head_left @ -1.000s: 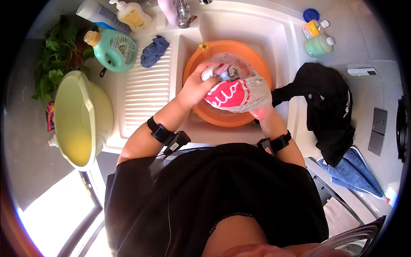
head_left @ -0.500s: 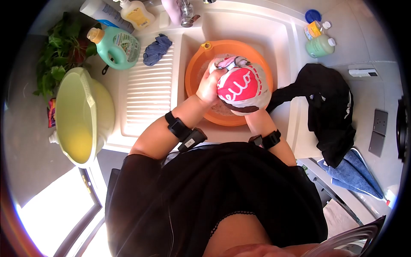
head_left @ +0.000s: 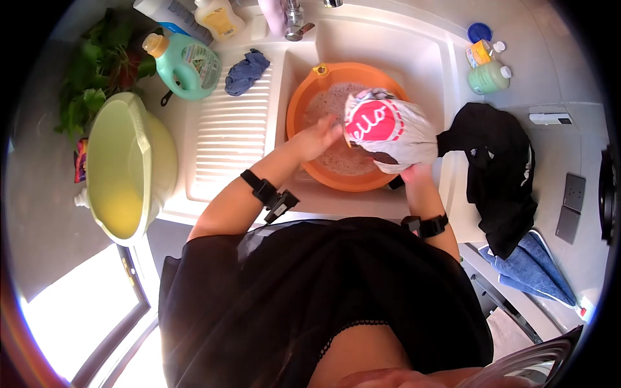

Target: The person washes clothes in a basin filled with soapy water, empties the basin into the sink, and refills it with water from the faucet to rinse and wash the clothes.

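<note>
A wet white garment (head_left: 414,132) with a pink-red printed patch and white lettering hangs bunched over my right hand (head_left: 417,172), above the right side of an orange basin (head_left: 294,116). Only the base of that hand shows; its fingers are hidden under the cloth, which it holds up. My left hand (head_left: 320,138) is over the basin, fingers stretched towards the garment's left edge. They hold nothing visible, and I cannot tell whether the tips touch the cloth. Sudsy, pinkish water (head_left: 346,158) lies in the basin, which stands inside the white sink (head_left: 427,61).
On the ribbed drainboard (head_left: 226,142) lies a blue-grey cloth (head_left: 247,72). A green detergent bottle (head_left: 187,68) and a yellow-green tub (head_left: 165,152) stand left. At right are a black garment (head_left: 498,174), a blue towel (head_left: 530,265) and small bottles (head_left: 490,77). The tap (head_left: 294,19) is behind.
The garment has moved right with my right hand and spread out lower. My left hand has come away from its front and now sits left of it, uncovering more of the water.
</note>
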{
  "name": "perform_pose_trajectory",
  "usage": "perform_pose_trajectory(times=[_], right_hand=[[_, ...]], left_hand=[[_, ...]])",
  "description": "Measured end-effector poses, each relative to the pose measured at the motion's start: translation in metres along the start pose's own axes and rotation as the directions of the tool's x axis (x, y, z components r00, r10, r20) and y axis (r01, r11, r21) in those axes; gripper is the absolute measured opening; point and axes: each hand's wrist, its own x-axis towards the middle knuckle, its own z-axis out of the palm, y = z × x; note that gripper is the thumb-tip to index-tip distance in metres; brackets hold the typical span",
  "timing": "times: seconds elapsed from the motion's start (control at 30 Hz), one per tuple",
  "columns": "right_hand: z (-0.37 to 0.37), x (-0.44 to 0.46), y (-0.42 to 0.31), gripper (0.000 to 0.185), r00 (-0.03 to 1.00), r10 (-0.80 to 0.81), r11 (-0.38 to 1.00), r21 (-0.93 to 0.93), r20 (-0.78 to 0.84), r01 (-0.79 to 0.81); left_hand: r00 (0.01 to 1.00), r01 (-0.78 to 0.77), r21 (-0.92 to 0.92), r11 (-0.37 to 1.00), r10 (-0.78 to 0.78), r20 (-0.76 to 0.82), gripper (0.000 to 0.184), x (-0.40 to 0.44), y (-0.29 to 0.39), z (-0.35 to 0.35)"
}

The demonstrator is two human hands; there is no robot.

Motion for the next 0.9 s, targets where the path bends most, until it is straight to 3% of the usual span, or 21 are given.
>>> perform_pose_trajectory(times=[0.07,0.13,0.2,0.23,0.3,0.37,0.47,0.67,0.77,0.87,0.9], right_hand=[[-0.002,-0.010,-0.017,0.053,0.993,-0.119,0.976,-0.186,-0.016,0.114],[-0.001,-0.024,-0.035,0.054,0.987,-0.154,0.985,-0.086,-0.047,0.150],[-0.004,-0.038,-0.051,0.054,0.977,-0.194,0.981,-0.046,-0.084,0.190],[-0.006,-0.043,-0.057,0.054,0.971,-0.217,0.976,-0.053,-0.101,0.213],[0.000,-0.057,-0.070,0.053,0.946,-0.300,0.950,-0.128,-0.125,0.285],[0.002,-0.069,-0.081,0.053,0.928,-0.343,0.936,-0.139,-0.145,0.324],[0.008,-0.087,-0.098,0.054,0.909,-0.367,0.929,-0.117,-0.199,0.350],[-0.006,-0.119,-0.114,0.056,0.875,-0.382,0.924,-0.100,-0.298,0.369],[-0.021,-0.126,-0.111,0.056,0.881,-0.384,0.922,-0.063,-0.277,0.382],[-0.021,-0.128,-0.106,0.056,0.891,-0.369,0.926,-0.024,-0.263,0.377],[-0.017,-0.128,-0.105,0.057,0.889,-0.373,0.924,-0.022,-0.266,0.381]], left_hand=[[0.960,-0.208,0.451,0.868,0.094,0.262,0.058,-0.008,-0.030,0.004],[0.911,-0.307,0.799,0.518,-0.082,0.404,0.044,-0.008,-0.045,0.013],[0.920,-0.325,0.904,0.276,-0.128,0.370,0.033,0.008,-0.085,0.033],[0.951,-0.276,0.923,0.267,-0.063,0.303,0.028,0.032,-0.131,0.048],[0.952,-0.274,0.937,0.218,-0.076,0.296,0.023,0.041,-0.134,0.062],[0.884,-0.380,0.915,0.136,-0.239,0.402,0.021,0.020,-0.070,0.058],[0.823,-0.495,0.859,0.132,-0.245,0.512,0.019,0.009,-0.030,0.053],[0.919,-0.359,0.805,0.472,0.028,0.394,0.027,-0.051,0.058,0.021],[0.849,-0.507,0.694,0.512,0.435,0.300,0.027,-0.061,0.071,0.007],[0.765,-0.567,0.603,0.562,0.631,0.131,0.022,-0.045,0.055,-0.004],[0.783,-0.541,0.621,0.568,0.610,0.124,0.028,-0.041,0.057,-0.008]])
